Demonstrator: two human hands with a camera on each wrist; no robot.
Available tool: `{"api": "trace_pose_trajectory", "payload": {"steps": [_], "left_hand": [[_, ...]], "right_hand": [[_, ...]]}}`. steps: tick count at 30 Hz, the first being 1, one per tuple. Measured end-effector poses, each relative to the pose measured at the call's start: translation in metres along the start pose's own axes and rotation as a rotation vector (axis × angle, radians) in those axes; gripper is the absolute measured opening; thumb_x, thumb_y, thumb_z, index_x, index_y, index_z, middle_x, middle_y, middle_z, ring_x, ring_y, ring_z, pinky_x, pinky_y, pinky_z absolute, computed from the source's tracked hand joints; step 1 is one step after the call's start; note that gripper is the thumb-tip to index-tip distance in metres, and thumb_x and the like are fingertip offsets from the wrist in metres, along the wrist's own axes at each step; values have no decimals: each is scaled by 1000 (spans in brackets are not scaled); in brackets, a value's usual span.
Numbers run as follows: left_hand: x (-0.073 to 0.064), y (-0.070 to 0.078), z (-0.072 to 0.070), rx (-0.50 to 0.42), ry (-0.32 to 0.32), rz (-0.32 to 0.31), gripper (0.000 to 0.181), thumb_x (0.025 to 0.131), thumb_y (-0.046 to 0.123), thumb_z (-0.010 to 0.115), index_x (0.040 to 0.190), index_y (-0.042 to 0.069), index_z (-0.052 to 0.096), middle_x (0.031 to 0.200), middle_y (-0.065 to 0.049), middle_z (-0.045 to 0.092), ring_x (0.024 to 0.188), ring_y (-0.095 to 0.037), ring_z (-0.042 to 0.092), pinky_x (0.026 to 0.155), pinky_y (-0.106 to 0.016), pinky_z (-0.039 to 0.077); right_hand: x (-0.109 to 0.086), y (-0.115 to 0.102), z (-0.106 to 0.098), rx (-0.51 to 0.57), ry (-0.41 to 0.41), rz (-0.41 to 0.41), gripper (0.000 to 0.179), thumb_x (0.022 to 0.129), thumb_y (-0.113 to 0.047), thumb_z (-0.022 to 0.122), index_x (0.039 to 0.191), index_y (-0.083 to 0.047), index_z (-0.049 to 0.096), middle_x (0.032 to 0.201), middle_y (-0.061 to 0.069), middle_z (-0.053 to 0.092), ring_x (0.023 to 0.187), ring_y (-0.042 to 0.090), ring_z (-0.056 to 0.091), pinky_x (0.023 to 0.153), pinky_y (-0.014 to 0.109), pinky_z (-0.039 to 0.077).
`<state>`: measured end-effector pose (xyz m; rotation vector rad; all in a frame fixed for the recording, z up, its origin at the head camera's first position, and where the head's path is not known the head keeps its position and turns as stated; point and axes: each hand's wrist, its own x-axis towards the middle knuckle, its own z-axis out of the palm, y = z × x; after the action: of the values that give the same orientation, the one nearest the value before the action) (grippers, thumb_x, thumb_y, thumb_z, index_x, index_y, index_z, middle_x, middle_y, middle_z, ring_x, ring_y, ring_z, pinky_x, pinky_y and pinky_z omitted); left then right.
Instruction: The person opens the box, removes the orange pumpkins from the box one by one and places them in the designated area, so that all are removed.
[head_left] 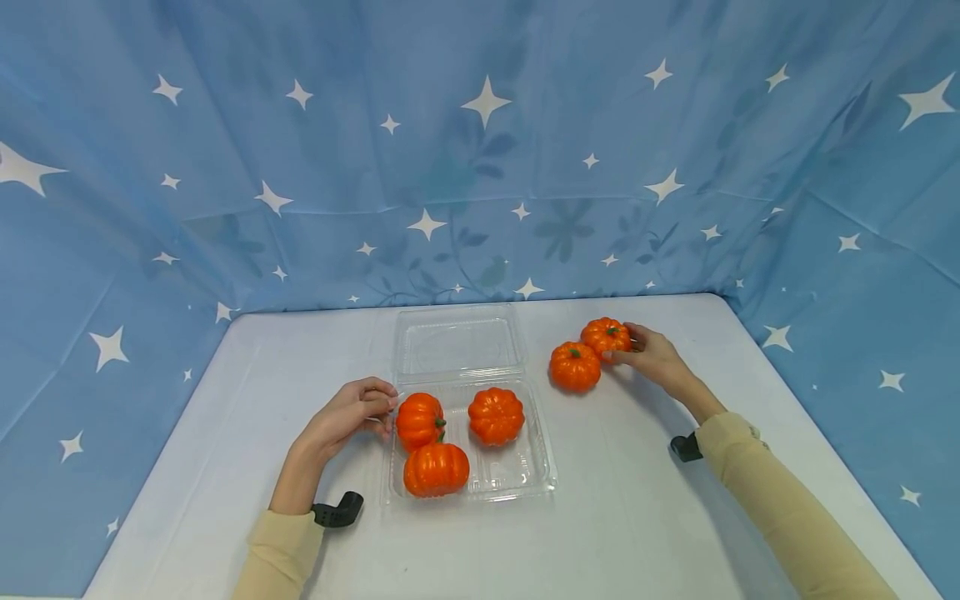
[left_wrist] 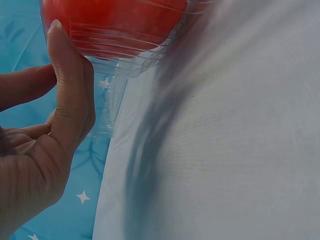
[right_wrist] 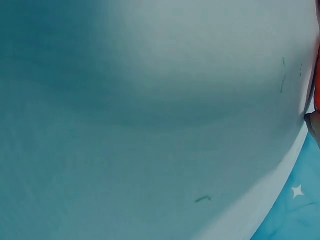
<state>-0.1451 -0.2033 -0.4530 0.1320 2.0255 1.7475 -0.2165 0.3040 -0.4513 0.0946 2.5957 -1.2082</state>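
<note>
A clear plastic clamshell box (head_left: 517, 479) lies opened out on the table, with three small orange pumpkins in its base. Two of these, the left pumpkin (head_left: 420, 421) and the front pumpkin (head_left: 437, 469), touch each other; the third pumpkin (head_left: 497, 417) sits apart on the right. My left hand (head_left: 352, 414) touches the box's left side with loosely bent fingers; a fingertip (left_wrist: 56, 27) meets the clear wall. To the right of the box, my right hand (head_left: 652, 357) grips the rear pumpkin (head_left: 604, 335) between thumb and fingers. Another pumpkin (head_left: 574, 367) stands against it.
The box's clear lid (head_left: 459, 337) lies flat behind its base. A white cloth covers the table (head_left: 615, 517). Blue curtain fabric (head_left: 450, 167) with white stars hangs behind and at both sides. Each wrist wears a black camera mount (head_left: 341, 510).
</note>
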Motion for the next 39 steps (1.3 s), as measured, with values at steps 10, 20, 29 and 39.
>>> {"api": "trace_pose_trajectory", "payload": {"steps": [10, 20, 29, 39], "left_hand": [[0, 0, 0, -2, 3, -1, 29, 103, 7, 54, 124, -13, 48, 88, -10, 62, 65, -19, 64, 64, -30, 61], [-1, 1, 0, 0, 11, -1, 30, 103, 7, 54, 125, -13, 48, 85, -10, 63, 66, -20, 64, 65, -30, 61], [1, 1, 2, -7, 9, -6, 30, 103, 6, 54, 125, -14, 49, 84, -9, 63, 66, -19, 64, 65, -30, 62], [1, 0, 0, -3, 13, -13, 30, 103, 5, 54, 126, -14, 48, 84, -10, 62, 66, -19, 64, 66, -31, 62]], "right_hand": [[-2, 0, 0, -3, 2, -4, 98, 96, -40, 72, 161, 6, 14, 165, 31, 20, 149, 51, 29, 119, 59, 34], [-12, -1, -6, -50, 6, -19, 95, 96, -38, 71, 160, 7, 17, 163, 32, 26, 147, 51, 33, 117, 60, 37], [-32, -1, -14, -99, 91, -92, 86, 96, -32, 72, 157, 9, 26, 157, 34, 36, 141, 52, 42, 113, 60, 42], [-50, -18, -10, -99, 144, -158, 75, 96, -29, 73, 152, 6, 38, 153, 31, 44, 137, 51, 47, 112, 58, 44]]}}
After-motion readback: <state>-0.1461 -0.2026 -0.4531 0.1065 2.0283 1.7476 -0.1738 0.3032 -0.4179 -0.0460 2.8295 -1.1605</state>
